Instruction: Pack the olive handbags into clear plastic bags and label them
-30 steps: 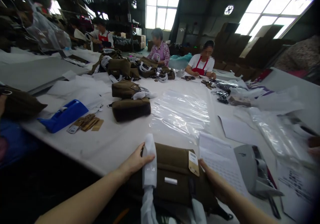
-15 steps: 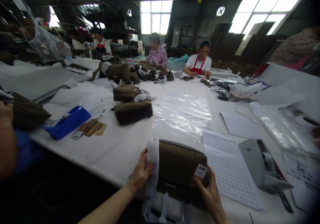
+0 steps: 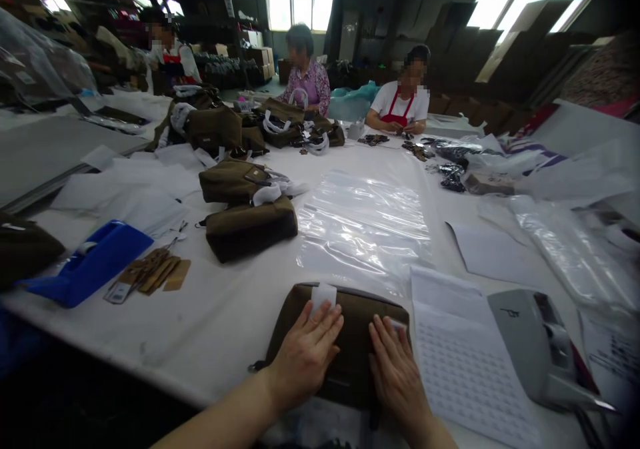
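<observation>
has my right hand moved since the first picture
Yes, to the left, judged against the printed sheet: your right hand overlapped its left edge then, and now lies on the brown bag, left of the sheet.

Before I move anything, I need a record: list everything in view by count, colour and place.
Table: 1, white, centre
Near bag: 1, brown, under both hands
Middle bags: 2, brown, centre-left
Heaped bags: several, brown, far left
Edge bag: 1, brown, left edge
Tags: pile, brown, left
Left dispenser: 1, blue, left
Right dispenser: 1, grey, right
Plastic film: uncounted, clear, centre
Papers: several, white, both sides
People: at least 3, two red-aproned, far side
Windows: at least 2, white, back
Left hand: 1, bare, on near bag
Right hand: 1, bare, on near bag
</observation>
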A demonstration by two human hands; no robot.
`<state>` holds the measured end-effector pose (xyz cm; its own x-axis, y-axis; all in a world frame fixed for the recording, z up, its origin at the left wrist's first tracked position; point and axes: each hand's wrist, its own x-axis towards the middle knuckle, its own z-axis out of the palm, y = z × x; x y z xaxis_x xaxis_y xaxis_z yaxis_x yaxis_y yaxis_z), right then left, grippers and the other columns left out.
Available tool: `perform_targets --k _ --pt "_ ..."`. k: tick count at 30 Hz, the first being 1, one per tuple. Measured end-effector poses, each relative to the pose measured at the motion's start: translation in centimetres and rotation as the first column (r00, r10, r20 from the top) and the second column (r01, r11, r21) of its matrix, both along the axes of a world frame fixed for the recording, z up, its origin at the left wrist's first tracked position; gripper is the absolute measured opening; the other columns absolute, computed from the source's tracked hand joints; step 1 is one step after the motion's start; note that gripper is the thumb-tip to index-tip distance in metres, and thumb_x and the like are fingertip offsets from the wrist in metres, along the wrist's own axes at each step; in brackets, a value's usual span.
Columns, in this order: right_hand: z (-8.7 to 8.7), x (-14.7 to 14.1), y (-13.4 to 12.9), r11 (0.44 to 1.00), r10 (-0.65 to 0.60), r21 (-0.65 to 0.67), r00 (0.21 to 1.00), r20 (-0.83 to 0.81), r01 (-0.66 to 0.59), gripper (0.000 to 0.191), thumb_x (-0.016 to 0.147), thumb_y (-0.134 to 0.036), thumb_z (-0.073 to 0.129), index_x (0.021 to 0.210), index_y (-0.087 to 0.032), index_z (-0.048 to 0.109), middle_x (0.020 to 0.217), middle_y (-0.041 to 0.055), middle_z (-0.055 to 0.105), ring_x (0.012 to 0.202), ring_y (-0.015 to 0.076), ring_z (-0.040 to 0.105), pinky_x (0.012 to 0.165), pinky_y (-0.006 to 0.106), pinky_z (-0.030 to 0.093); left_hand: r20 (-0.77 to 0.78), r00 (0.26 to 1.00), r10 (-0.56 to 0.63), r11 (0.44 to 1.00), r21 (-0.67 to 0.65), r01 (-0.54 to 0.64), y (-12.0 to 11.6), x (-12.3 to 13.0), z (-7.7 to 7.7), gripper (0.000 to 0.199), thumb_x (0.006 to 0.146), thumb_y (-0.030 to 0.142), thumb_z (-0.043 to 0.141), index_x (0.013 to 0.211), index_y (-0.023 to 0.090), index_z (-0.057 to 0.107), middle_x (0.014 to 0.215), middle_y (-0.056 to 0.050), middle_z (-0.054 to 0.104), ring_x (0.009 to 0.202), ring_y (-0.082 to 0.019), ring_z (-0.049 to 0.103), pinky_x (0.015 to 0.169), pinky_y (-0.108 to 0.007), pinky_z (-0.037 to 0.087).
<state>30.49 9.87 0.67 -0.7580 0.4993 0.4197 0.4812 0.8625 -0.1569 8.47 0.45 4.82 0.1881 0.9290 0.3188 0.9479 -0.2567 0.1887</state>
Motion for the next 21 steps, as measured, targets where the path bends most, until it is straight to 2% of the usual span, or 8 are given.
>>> perform_targets --k 3,7,9,14,16,18,19,21 --pt "-0.1 -1.6 0.6 0.999 -0.030 0.017 0.989 0.143 0.028 0.078 0.082 -0.032 0.050 0.145 -0.010 0.010 0.146 0.0166 0.025 0.134 0.0340 0.022 0.108 0.056 0.019 -0.038 0.999 0.036 0.983 -0.180 -0.042 1.8 0.0 -0.9 0.068 0.088 0.051 0.040 0.143 0.014 0.022 0.147 -0.011 0.025 0.137 -0.028 0.019 0.112 -0.048 0.018" --pt "-1.3 -2.8 1.8 0.999 -0.046 0.023 0.975 0.216 0.042 0.086 0.076 -0.038 0.055 0.144 -0.008 0.012 0.146 0.0179 0.024 0.134 0.0336 0.021 0.108 0.054 0.015 -0.049 0.997 0.063 0.966 -0.249 -0.073 3.7 0.1 -3.7 0.066 0.089 0.049 0.037 0.143 0.015 0.020 0.148 -0.010 0.021 0.138 -0.026 0.014 0.112 -0.049 0.014" --pt "-1.7 -2.9 2.0 0.999 -0.051 0.022 0.975 0.216 0.047 0.086 0.076 -0.037 0.055 0.144 -0.008 0.012 0.146 0.0177 0.024 0.134 0.0333 0.022 0.108 0.054 0.016 -0.026 0.998 0.062 0.962 -0.263 -0.067 3.9 0.2 -4.1 0.066 0.089 0.048 0.038 0.143 0.017 0.020 0.148 -0.010 0.022 0.138 -0.026 0.016 0.112 -0.049 0.014" --pt "0.1 -1.4 2.0 0.998 0.058 -0.010 0.996 0.063 -0.057 0.074 0.081 -0.045 0.051 0.142 -0.013 0.025 0.144 0.0159 0.031 0.133 0.0349 0.024 0.106 0.056 0.022 0.141 0.987 -0.073 0.988 -0.127 0.091 2.9 -2.0 -0.5 0.055 0.088 0.041 0.046 0.138 0.023 0.034 0.145 -0.008 0.034 0.135 -0.026 0.027 0.110 -0.049 0.025" --pt "1.1 -0.2 3.2 0.995 0.053 -0.070 0.984 -0.168 -0.066 0.060 0.083 -0.043 0.049 0.137 -0.021 0.034 0.143 0.0125 0.033 0.132 0.0352 0.026 0.105 0.058 0.023 0.317 0.948 -0.024 0.999 0.037 0.013 3.6 -4.3 1.3 0.034 0.090 0.032 0.045 0.122 0.027 0.052 0.135 -0.006 0.049 0.128 -0.023 0.039 0.106 -0.044 0.033" --pt "1.7 0.9 5.8 0.970 -0.176 -0.231 0.884 -0.433 0.081 0.043 0.085 -0.034 0.049 0.126 -0.024 0.044 0.136 0.0115 0.043 0.127 0.0326 0.037 0.101 0.056 0.031 0.507 0.850 0.140 0.974 0.083 -0.210 5.9 -6.8 2.5 0.021 0.090 0.027 0.045 0.103 0.026 0.062 0.115 -0.005 0.061 0.113 -0.020 0.052 0.096 -0.037 0.043" --pt "1.6 1.1 7.6 0.921 -0.333 -0.352 0.808 -0.486 0.168 0.034 0.086 -0.031 0.049 0.119 -0.023 0.048 0.126 0.0115 0.050 0.119 0.0303 0.046 0.097 0.052 0.037 0.549 0.803 0.232 0.957 0.020 -0.289 7.7 -7.9 2.6 0.020 0.090 0.027 0.044 0.097 0.025 0.063 0.106 -0.005 0.063 0.104 -0.019 0.056 0.091 -0.034 0.046" --pt "0.7 1.0 11.4 0.797 -0.508 -0.550 0.768 -0.388 0.250 0.023 0.088 -0.033 0.047 0.104 -0.019 0.054 0.105 0.0104 0.059 0.100 0.0250 0.057 0.088 0.043 0.046 0.489 0.801 0.344 0.939 -0.192 -0.286 12.0 -9.4 1.8 0.023 0.090 0.032 0.044 0.095 0.021 0.064 0.096 -0.005 0.064 0.093 -0.018 0.059 0.083 -0.030 0.048"
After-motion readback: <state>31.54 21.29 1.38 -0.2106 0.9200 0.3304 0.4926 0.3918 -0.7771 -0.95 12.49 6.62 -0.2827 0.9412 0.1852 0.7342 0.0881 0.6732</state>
